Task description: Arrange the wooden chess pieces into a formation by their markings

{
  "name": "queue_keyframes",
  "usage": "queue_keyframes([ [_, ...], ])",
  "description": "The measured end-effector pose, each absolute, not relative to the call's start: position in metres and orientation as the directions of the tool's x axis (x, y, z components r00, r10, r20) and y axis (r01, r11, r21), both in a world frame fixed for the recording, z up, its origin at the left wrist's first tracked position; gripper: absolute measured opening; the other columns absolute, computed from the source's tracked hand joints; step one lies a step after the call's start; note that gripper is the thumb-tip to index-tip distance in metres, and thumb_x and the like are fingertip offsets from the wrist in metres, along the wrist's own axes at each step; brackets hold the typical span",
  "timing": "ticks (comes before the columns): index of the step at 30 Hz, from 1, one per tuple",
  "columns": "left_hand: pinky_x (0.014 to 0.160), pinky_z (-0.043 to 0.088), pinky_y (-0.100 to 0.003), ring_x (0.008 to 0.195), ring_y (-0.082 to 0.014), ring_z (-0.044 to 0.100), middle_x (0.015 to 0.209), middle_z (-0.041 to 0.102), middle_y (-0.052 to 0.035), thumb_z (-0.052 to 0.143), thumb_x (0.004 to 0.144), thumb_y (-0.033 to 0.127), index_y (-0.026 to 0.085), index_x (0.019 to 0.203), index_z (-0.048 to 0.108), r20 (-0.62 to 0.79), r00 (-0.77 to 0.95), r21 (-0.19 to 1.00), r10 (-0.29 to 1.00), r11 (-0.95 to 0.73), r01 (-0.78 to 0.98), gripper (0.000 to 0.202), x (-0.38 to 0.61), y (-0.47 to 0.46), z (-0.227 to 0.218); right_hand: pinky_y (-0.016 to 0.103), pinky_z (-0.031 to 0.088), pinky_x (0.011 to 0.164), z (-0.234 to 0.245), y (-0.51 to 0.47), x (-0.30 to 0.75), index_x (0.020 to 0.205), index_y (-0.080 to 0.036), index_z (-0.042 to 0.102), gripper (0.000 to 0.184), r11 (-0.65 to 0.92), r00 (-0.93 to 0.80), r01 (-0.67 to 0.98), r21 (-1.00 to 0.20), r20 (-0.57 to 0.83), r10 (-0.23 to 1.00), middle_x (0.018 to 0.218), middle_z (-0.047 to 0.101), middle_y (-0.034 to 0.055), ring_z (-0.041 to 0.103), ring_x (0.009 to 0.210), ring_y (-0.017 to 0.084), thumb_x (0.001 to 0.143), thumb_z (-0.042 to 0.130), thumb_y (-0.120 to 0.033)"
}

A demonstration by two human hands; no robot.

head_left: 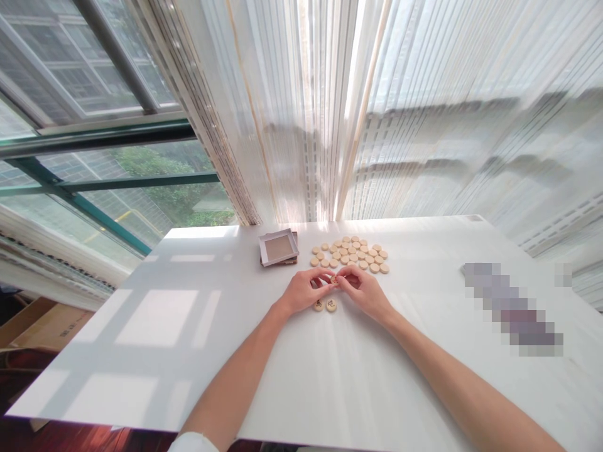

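Observation:
My left hand (301, 291) and my right hand (362, 287) meet near the middle of the white table. Their fingertips close from both sides on one round wooden Chinese chess piece (334, 280), mostly covered by the fingers. Just below the hands, two Chinese chess pieces lie side by side with dark characters facing up: a left one (319, 306) and a right one (331, 306). Beyond my fingers a loose cluster of pale wooden pieces (353, 250) is spread flat, with no characters that I can make out.
An open shallow box (279, 247) sits at the back, left of the cluster, on a darker piece beneath it. A pixelated object (513, 307) lies on the table (264, 389) at right. Striped curtains (301, 113) and a window (108, 144) stand behind. Cardboard (51, 323) is at lower left.

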State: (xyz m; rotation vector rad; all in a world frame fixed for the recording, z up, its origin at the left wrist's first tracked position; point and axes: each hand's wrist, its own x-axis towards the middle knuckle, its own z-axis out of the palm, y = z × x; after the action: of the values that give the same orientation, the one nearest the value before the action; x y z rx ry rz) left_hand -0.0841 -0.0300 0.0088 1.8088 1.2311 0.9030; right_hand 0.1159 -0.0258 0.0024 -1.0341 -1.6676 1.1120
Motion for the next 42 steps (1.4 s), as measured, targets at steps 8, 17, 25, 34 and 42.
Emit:
queue_keyframes([
  [8,0.069,0.054,-0.025,0.074,-0.0148,0.068,0.093,0.077,-0.0027,0.069,0.085,0.043,0.025,0.116,0.071,0.153,0.291,0.88,0.944,-0.264,0.394,0.035,-0.0846,-0.0289,0.0101,0.037,0.059,0.088,0.0059,-0.0261,0.1171,0.101,-0.023,0.066,0.018,0.28,-0.316,0.141,-0.95,0.225,0.922,0.1,0.075,0.0049,0.074,0.093,0.022,0.089,0.063,-0.036],
  [17,0.068,0.054,-0.024,0.077,-0.016,0.07,0.095,0.077,-0.0046,0.068,0.086,0.042,0.022,0.114,0.071,0.166,0.289,0.881,0.943,-0.274,0.386,0.034,-0.0854,-0.0278,0.011,0.04,0.059,0.094,0.0027,-0.0258,0.1176,0.106,-0.022,0.067,0.028,0.269,-0.339,0.102,-0.958,0.221,0.914,0.104,0.075,0.0068,0.073,0.098,0.023,0.087,0.069,-0.042],
  [25,0.065,0.055,-0.026,0.064,-0.0155,0.07,0.084,0.076,-0.0033,0.066,0.086,0.05,0.021,0.106,0.069,0.123,0.251,0.916,0.96,-0.207,0.343,0.035,-0.0842,-0.0261,0.0052,0.041,0.06,0.089,0.002,-0.0286,0.1159,0.103,-0.023,0.069,0.026,0.284,-0.348,0.13,-0.95,0.224,0.91,0.1,0.075,0.0061,0.073,0.093,0.024,0.088,0.067,-0.045],
  [34,0.063,0.054,-0.025,0.061,-0.0143,0.068,0.08,0.075,-0.0025,0.061,0.09,0.047,0.02,0.101,0.071,0.148,0.23,0.911,0.962,-0.223,0.345,0.031,-0.0833,-0.0259,0.0033,0.041,0.06,0.089,0.0036,-0.031,0.1155,0.108,-0.023,0.068,0.023,0.317,-0.369,0.151,-0.936,0.244,0.897,0.102,0.074,0.0059,0.072,0.093,0.024,0.09,0.064,-0.038],
  [42,0.062,0.054,-0.023,0.063,-0.0129,0.068,0.09,0.075,-0.0034,0.06,0.091,0.04,0.022,0.113,0.07,0.141,0.278,0.913,0.95,-0.233,0.335,0.031,-0.0854,-0.0249,0.004,0.039,0.058,0.091,0.0041,-0.0291,0.1164,0.111,-0.024,0.067,0.023,0.324,-0.333,0.148,-0.934,0.262,0.906,0.104,0.074,0.0062,0.072,0.096,0.023,0.091,0.064,-0.035],
])
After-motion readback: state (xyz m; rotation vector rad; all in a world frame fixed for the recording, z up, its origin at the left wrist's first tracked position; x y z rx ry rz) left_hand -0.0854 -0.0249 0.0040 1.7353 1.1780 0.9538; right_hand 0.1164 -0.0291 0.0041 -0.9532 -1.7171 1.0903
